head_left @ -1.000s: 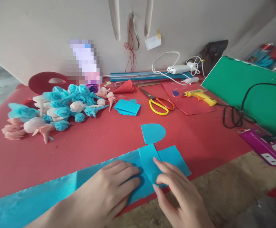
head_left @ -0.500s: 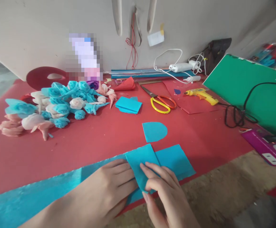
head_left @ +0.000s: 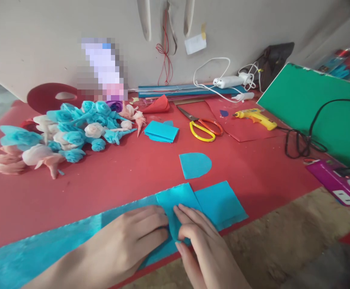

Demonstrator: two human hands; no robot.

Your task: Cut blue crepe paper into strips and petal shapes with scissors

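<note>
A long strip of blue crepe paper (head_left: 81,230) runs along the front of the red table, its right part folded over into a flap (head_left: 177,194). My left hand (head_left: 132,237) is curled at the flap's left edge, its fingertips partly hidden against the paper. On the flap lie the fingers of my right hand (head_left: 203,243), with the thumb at its lower edge, gripping the paper there. A flat blue rectangle (head_left: 223,204) sticks out to the right beneath the flap. Just beyond lies a blue paper piece with one rounded end (head_left: 195,165).
Scissors (head_left: 202,127) and a small stack of blue paper (head_left: 162,131) lie farther back. Paper roses (head_left: 72,132) are heaped at left. On the right are a yellow glue gun (head_left: 259,117), its black cord, a purple power strip (head_left: 334,182) and a green board (head_left: 316,108).
My left hand has shifted slightly left and its fingers have curled more at the flap's edge. My right hand remains on the flap. The whole view has shifted a little.
</note>
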